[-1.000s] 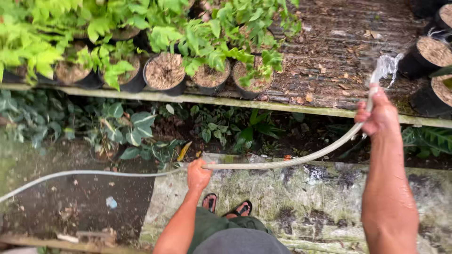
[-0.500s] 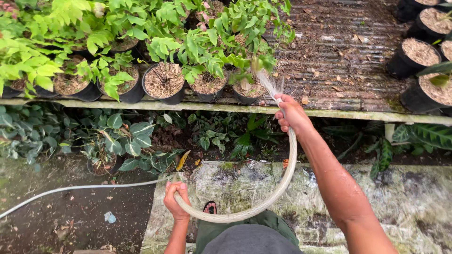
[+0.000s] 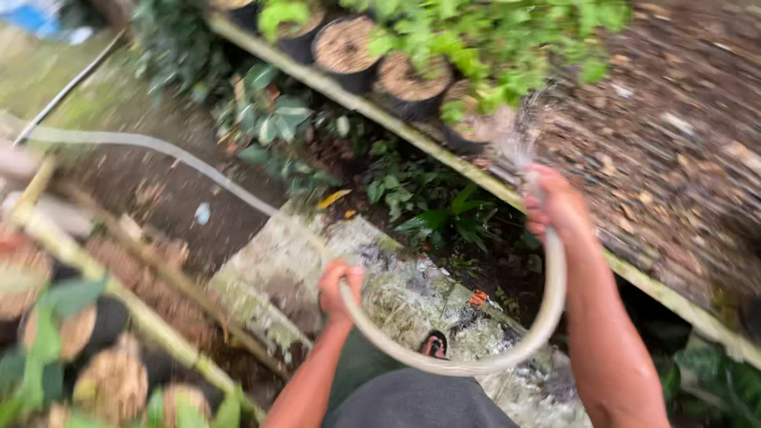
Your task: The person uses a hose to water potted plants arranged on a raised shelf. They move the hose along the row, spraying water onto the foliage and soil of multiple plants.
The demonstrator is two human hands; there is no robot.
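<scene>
Long pale rubber hose [image 3: 476, 366] is clamped in right hand [image 3: 557, 208] & left hand [image 3: 339, 287], fingers shut; round black pots [image 3: 412, 83] are sprayed, others look unwatered.

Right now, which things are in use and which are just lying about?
In use:
right hand gripping the hose near its spraying end
left hand gripping the hose further back
pots under the spray

Lying about:
yellow leaf
sandal
low plants
</scene>
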